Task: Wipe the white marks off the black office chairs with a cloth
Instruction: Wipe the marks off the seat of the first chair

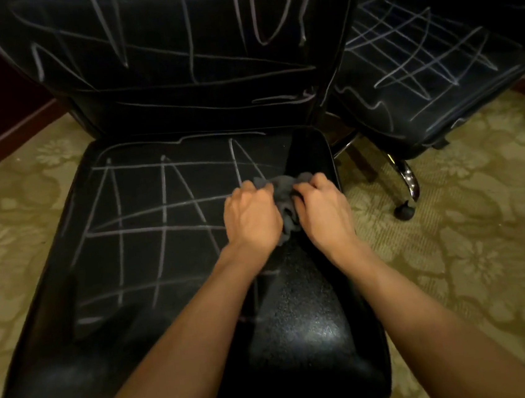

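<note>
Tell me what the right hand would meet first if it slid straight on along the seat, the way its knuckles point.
Probably the backrest: the right hand, gripping the cloth, points across clean seat toward it. Depth is unclear.

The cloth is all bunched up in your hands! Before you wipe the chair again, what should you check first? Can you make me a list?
1. Both hands hold the cloth: ok, left hand and right hand both grip it.
2. Cloth touching the seat: ok, it rests on it.
3. Cloth spread flat for wiping: not ok, it is crumpled.
4. Marks left on the seat: not ok, white lines cover its left part; the right strip looks clean.
5. Backrest clean: not ok, scribbled all over.
6. Second chair clean: not ok, marks there too.
</note>
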Motion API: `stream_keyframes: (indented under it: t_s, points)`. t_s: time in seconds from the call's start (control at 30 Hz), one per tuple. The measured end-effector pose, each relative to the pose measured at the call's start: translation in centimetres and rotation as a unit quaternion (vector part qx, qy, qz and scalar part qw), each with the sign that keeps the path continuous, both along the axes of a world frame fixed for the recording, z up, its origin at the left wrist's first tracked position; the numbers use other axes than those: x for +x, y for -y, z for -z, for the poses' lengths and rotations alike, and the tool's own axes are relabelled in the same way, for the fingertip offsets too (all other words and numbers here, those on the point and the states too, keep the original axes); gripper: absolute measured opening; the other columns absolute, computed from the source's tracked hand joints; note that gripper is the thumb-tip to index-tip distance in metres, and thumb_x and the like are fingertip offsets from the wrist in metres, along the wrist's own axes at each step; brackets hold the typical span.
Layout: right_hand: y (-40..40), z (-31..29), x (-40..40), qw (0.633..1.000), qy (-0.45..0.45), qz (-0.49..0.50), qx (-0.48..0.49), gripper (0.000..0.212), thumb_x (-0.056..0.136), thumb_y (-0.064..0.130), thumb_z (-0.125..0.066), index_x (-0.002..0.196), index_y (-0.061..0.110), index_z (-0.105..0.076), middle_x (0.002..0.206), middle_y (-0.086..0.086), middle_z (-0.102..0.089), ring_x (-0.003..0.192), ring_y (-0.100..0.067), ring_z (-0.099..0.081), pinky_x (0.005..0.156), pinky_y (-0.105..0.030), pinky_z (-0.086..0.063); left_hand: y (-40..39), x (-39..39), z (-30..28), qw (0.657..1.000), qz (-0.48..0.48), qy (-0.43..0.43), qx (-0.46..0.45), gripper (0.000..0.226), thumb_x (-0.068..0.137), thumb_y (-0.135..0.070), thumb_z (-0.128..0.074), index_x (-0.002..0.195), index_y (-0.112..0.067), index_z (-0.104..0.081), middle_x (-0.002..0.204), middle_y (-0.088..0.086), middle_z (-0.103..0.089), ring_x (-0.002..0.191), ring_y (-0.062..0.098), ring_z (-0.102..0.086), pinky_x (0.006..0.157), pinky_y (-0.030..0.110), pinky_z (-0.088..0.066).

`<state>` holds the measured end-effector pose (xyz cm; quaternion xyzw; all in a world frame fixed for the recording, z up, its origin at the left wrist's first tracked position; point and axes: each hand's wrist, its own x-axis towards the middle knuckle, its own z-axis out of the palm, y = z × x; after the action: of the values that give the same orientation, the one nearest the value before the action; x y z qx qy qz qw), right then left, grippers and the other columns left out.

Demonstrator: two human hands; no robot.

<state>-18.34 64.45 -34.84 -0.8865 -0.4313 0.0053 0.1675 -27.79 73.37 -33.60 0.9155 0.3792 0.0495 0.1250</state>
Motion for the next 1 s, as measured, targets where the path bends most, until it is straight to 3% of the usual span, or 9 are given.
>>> stream_keyframes:
  t_s: [0.13,0.27,0.4,0.53,0.7,0.83,1.0]
  points:
    - [1.6,-0.1,-1.8,1.000,-0.011,-0.016,-0.015,0.027,0.097,0.022,-0.052,0.116,0.012,-0.067,0.110,-0.010,-0.055,0.099,-0.032,-0.058,0.079,-0.037,-0.048,0.8,-2.7,-0.5,0.999,0.024,-0.025,-0.001,0.040,0.100,-0.022,-0.049,0.139,-0.020,-0.057,0.117,0.015,-0.058,0.104,0.033,-0.060,0.087,0.041,-0.048]
    - [5.6,0.3,-6.5,0.999,-0.019,-0.029,0.017,0.025,0.088,0.019,-0.066,0.111,0.009,-0.069,0.095,-0.009,-0.056,0.082,-0.030,-0.061,0.066,-0.037,-0.053,4.1,-8.7,0.1,0.999,0.026,-0.012,0.046,0.042,0.083,-0.023,-0.071,0.125,-0.021,-0.070,0.085,0.009,-0.062,0.072,0.028,-0.063,0.065,0.038,-0.053]
    - [7.0,0.7,-8.8,0.999,-0.033,-0.023,0.024,0.027,0.086,0.016,-0.071,0.111,0.006,-0.071,0.092,-0.007,-0.057,0.080,-0.027,-0.062,0.062,-0.038,-0.056,5.7,-10.8,0.6,0.999,-0.002,0.019,0.034,0.044,0.078,-0.024,-0.076,0.122,-0.022,-0.072,0.083,0.006,-0.057,0.073,0.026,-0.058,0.064,0.040,-0.051]
    - [3.7,0.7,-6.2,0.999,0.009,-0.029,0.029,0.021,0.088,0.017,-0.068,0.105,0.006,-0.072,0.093,-0.011,-0.058,0.081,-0.032,-0.061,0.065,-0.038,-0.053,3.2,-7.6,0.9,0.996,0.019,0.064,0.054,0.035,0.072,-0.006,-0.076,0.106,-0.008,-0.076,0.080,0.014,-0.059,0.069,0.033,-0.060,0.062,0.040,-0.054]
    - [1.9,0.2,-5.4,0.999,0.012,-0.032,-0.001,0.019,0.093,0.022,-0.061,0.102,0.009,-0.071,0.101,-0.010,-0.058,0.088,-0.032,-0.061,0.069,-0.037,-0.051,1.3,-7.4,0.9,0.994,0.057,0.075,0.051,0.027,0.080,-0.002,-0.067,0.106,-0.003,-0.075,0.078,0.017,-0.059,0.068,0.038,-0.058,0.061,0.042,-0.052]
    - [6.6,0.5,-9.3,0.996,-0.006,-0.086,0.028,0.016,0.089,0.018,-0.066,0.101,0.010,-0.071,0.097,-0.008,-0.059,0.081,-0.028,-0.061,0.067,-0.037,-0.056,4.9,-13.2,1.1,0.993,0.076,0.063,0.069,0.042,0.083,-0.021,-0.049,0.114,-0.007,-0.073,0.084,0.012,-0.061,0.071,0.032,-0.059,0.063,0.040,-0.054]
    - [9.1,0.6,-12.6,0.991,-0.004,-0.127,0.049,0.030,0.093,0.029,-0.048,0.100,0.011,-0.071,0.091,-0.005,-0.057,0.078,-0.026,-0.059,0.065,-0.039,-0.056,8.6,-17.9,1.5,0.995,0.036,0.070,0.065,0.045,0.085,-0.028,-0.048,0.118,-0.010,-0.071,0.086,0.008,-0.057,0.074,0.030,-0.057,0.064,0.038,-0.054]
